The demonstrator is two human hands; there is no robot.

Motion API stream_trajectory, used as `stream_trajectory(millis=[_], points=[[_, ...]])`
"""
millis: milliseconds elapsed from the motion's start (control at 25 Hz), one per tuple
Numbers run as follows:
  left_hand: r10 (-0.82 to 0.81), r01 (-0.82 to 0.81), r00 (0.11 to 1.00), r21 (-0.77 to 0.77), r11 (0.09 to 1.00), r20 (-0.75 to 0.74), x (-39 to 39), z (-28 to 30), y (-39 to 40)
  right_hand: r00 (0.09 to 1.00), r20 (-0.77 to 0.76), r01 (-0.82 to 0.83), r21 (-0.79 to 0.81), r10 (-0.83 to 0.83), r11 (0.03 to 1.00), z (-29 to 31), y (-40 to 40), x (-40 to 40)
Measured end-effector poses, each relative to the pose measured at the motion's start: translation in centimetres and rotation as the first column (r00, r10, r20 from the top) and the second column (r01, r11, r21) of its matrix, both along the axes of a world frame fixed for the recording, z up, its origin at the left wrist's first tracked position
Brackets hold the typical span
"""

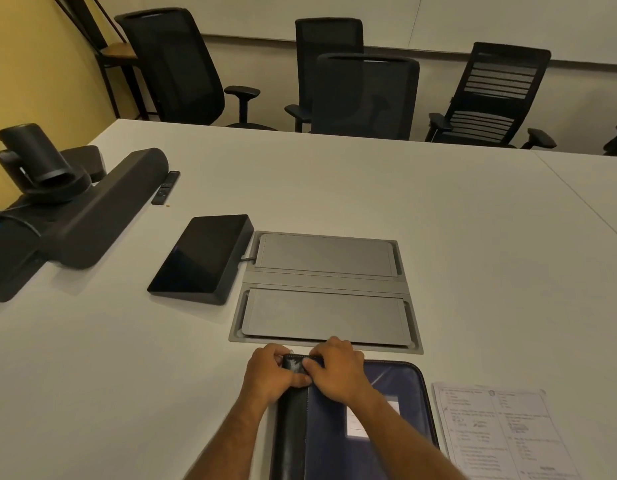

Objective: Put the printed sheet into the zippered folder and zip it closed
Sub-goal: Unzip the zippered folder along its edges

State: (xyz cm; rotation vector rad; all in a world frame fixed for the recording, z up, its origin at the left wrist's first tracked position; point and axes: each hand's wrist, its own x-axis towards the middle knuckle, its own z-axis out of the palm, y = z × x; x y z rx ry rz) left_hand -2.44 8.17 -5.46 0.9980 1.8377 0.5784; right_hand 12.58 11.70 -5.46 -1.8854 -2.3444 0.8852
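Zippered folder (369,427) lain at 6 o'clock on table (127,375); top-left corner pinched by left hand (270,374) and right hand (338,370). Printed sheet (501,434) left outside, at folder's 3 o'clock. Risk judged: zipper jammed if corner tugged unevenly; sheet creased if forced through narrow gap.

printed sheet (501,434), text perhaps too blurred to read

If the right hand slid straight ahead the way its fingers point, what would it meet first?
The right hand points up-left at the folder corner; it would likely meet the left hand first, already touching there.
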Motion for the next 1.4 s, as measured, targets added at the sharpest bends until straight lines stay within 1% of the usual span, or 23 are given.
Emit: stream_trajectory(millis=[120,240,320,400,560,680,800,920,1080,1240,1400], points=[[0.022,-0.020,0.997,-0.029,0.999,0.077,-0.1,-0.3,0.4,0.986,-0.077,0.141,-0.120,-0.151,0.983,0.3,1.4,-1.8],[0.038,-0.027,0.988,-0.073,0.997,0.151,-0.2,-0.2,0.8,0.959,-0.051,0.255,-0.281,-0.280,0.925,0.3,3.2,-3.0],[0.051,-0.029,0.979,-0.114,0.993,0.195,-0.2,-0.1,1.1,0.950,-0.019,0.288,-0.339,-0.312,0.896,0.1,4.0,-3.6],[0.068,-0.035,0.974,-0.152,0.988,0.217,-0.2,-0.1,1.3,0.948,0.028,0.305,-0.356,-0.316,0.883,-0.2,4.6,-4.2],[0.094,-0.053,0.972,-0.189,0.981,0.215,-0.2,-0.4,1.8,0.939,0.062,0.334,-0.387,-0.337,0.859,-0.2,5.2,-4.4],[0.101,-0.057,0.970,-0.195,0.979,0.222,-0.3,-0.3,1.8,0.926,0.053,0.363,-0.386,-0.373,0.848,0.1,5.5,-4.4],[0.075,-0.037,0.976,-0.180,0.983,0.205,-0.5,-0.4,1.8,0.920,0.048,0.375,-0.391,-0.388,0.840,0.1,5.5,-4.5],[0.043,-0.025,0.992,-0.153,0.988,0.119,-0.6,-0.2,1.7,0.915,0.055,0.386,-0.402,-0.399,0.830,0.3,5.3,-4.8],[-0.033,0.037,0.999,-0.129,0.991,0.028,-0.5,-0.1,1.6,0.909,0.045,0.404,-0.341,-0.414,0.849,0.8,4.5,-4.6],[-0.039,0.040,0.999,-0.121,0.992,0.008,-0.4,0.0,1.7,0.898,0.070,0.435,-0.272,-0.433,0.858,1.0,4.4,-2.2],[-0.049,0.048,0.999,-0.121,0.992,-0.004,-0.3,-0.1,1.9,0.887,0.081,0.458,-0.256,-0.454,0.851,1.0,4.7,1.5]])
